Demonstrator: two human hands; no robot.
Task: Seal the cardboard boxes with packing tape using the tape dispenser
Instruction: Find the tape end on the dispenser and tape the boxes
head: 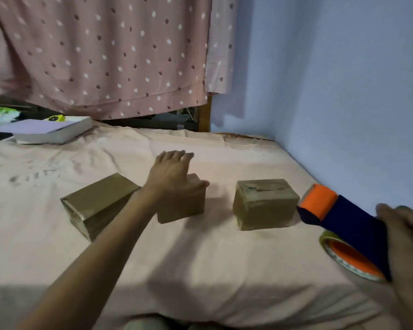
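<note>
A bed (57, 246) under a pale pink sheet carries the whole job, with a spotted curtain (100, 51) hanging behind it. Three small cardboard boxes stand in a row across the sheet. The left box (96, 203) lies at an angle and looks glossy all over, which suggests it is already taped. The right box (265, 203) shows rumpled tape strips across its top, so it too seems sealed. The middle box (184, 206) is largely hidden, and whether its seam is taped cannot be told. The left hand (174, 172) reaches over that box with fingers spread wide, blurred, at or just above its top. The right hand (405, 234) grips the tape dispenser (343, 220), blue with an orange head, held in the air near the right box. By this reading, the middle box is probably the one left to do. A stack of paper (55, 131) lies at the far corner.
</note>
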